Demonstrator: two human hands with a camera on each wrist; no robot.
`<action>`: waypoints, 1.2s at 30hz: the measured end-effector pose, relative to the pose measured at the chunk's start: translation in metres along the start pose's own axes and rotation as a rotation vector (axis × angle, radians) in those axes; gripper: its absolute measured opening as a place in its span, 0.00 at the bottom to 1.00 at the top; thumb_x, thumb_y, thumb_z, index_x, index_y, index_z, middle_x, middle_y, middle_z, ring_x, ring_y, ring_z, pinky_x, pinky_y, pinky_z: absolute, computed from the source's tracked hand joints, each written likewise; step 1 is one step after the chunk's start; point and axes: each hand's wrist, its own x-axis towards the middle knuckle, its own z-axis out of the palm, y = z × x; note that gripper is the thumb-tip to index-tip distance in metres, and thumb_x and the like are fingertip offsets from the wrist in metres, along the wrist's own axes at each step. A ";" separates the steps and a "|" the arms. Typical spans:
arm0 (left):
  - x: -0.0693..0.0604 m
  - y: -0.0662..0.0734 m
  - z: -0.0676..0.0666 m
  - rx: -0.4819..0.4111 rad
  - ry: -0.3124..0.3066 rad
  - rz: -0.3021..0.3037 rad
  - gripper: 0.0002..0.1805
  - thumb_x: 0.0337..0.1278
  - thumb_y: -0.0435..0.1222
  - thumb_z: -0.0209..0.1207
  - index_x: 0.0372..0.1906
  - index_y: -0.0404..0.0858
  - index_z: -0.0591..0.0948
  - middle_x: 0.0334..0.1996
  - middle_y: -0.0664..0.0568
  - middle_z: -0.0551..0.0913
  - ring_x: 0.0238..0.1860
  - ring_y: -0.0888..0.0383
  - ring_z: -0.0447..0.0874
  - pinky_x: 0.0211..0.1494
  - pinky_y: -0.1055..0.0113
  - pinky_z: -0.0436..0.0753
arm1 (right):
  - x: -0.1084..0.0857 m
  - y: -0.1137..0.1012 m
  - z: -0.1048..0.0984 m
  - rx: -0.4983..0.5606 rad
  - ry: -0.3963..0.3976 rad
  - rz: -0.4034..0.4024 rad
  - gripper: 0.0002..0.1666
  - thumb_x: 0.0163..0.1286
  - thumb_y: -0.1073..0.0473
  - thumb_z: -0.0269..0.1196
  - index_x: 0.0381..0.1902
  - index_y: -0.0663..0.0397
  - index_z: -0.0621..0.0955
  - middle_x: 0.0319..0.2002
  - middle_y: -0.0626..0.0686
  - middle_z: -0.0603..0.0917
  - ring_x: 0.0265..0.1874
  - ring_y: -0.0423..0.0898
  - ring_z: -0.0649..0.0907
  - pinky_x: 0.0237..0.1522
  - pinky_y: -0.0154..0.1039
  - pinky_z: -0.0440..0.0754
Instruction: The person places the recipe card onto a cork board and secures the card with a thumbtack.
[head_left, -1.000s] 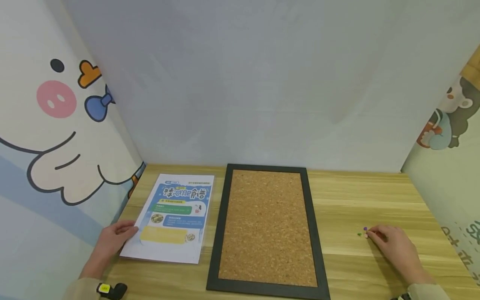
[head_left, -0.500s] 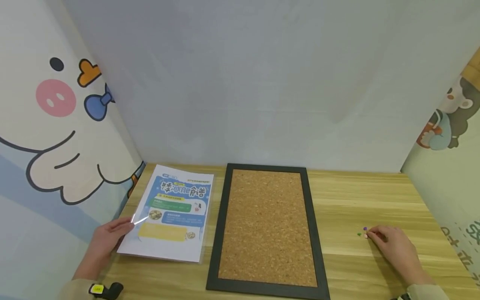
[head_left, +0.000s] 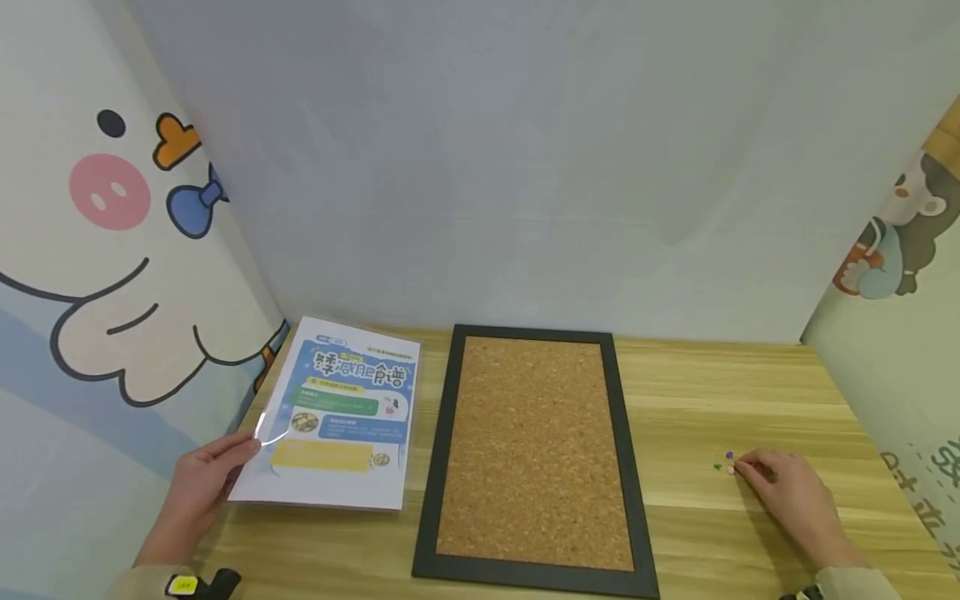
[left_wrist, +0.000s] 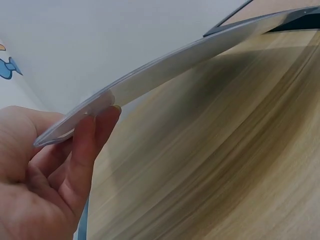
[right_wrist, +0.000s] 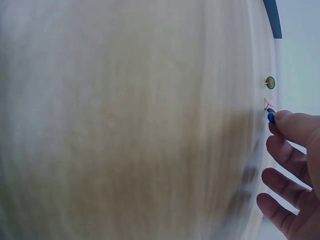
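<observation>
My left hand [head_left: 198,487] pinches the left edge of a laminated poster [head_left: 337,492] with blue, green and yellow panels. In the left wrist view the plastic sheet [left_wrist: 170,67] is raised off the table and bends, the fingertips of the left hand [left_wrist: 55,165] beneath it. On the right, my right hand [head_left: 795,500] rests low at the table and pinches a small blue thumbtack [right_wrist: 271,118] between thumb and index finger. A green tack [head_left: 717,467], a purple tack [head_left: 730,455] and a pink tack [head_left: 731,470] lie beside its fingertips.
A cork board [head_left: 536,450] in a black frame [head_left: 427,525] lies flat on the wooden table [head_left: 705,392], between the poster and the tacks. A grey-white wall [head_left: 525,167] rises behind, with cartoon-printed panels at both sides.
My left hand has lifted the poster off the table and shifted it slightly left and away from me. The right hand stays in place by the tacks.
</observation>
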 end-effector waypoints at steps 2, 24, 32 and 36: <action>-0.002 0.002 0.001 -0.036 -0.003 -0.009 0.16 0.65 0.37 0.71 0.29 0.67 0.88 0.33 0.76 0.86 0.37 0.75 0.82 0.40 0.75 0.83 | 0.000 -0.001 -0.001 -0.001 -0.008 0.010 0.05 0.72 0.61 0.69 0.38 0.56 0.89 0.40 0.61 0.90 0.39 0.64 0.84 0.42 0.66 0.79; -0.018 0.014 0.037 -0.169 -0.067 0.076 0.14 0.67 0.34 0.68 0.39 0.62 0.92 0.38 0.71 0.87 0.39 0.71 0.82 0.40 0.74 0.82 | -0.001 -0.002 -0.006 0.050 -0.047 0.051 0.11 0.77 0.58 0.64 0.41 0.61 0.88 0.36 0.56 0.90 0.39 0.60 0.86 0.41 0.62 0.82; -0.019 0.012 0.061 -0.171 -0.111 0.096 0.18 0.71 0.32 0.65 0.35 0.63 0.91 0.39 0.73 0.88 0.39 0.72 0.83 0.41 0.75 0.83 | -0.002 -0.006 -0.008 0.059 -0.029 0.059 0.11 0.76 0.59 0.65 0.40 0.63 0.87 0.35 0.55 0.89 0.35 0.55 0.86 0.38 0.56 0.84; -0.021 0.012 0.072 -0.173 -0.145 0.084 0.19 0.72 0.32 0.64 0.34 0.63 0.91 0.38 0.72 0.88 0.39 0.71 0.83 0.41 0.75 0.83 | -0.003 -0.009 -0.010 0.066 -0.029 0.072 0.11 0.76 0.59 0.65 0.41 0.64 0.87 0.35 0.55 0.89 0.35 0.55 0.86 0.38 0.56 0.84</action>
